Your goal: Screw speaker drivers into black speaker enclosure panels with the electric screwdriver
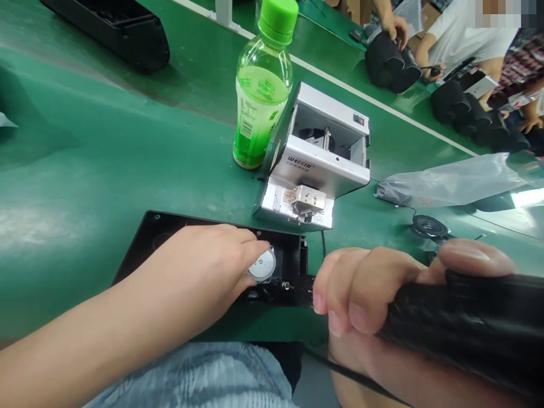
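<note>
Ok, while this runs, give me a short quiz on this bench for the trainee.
1. True or false: the left hand lies over a round silver metal disc in an open black rectangular housing.
2. Which hand grips the long black cylindrical part?
3. What colour is the cap of the clear plastic bottle beside the silver metal WEIXIN screw feeder?

Key: 1. True. 2. The right hand. 3. Green.
</note>
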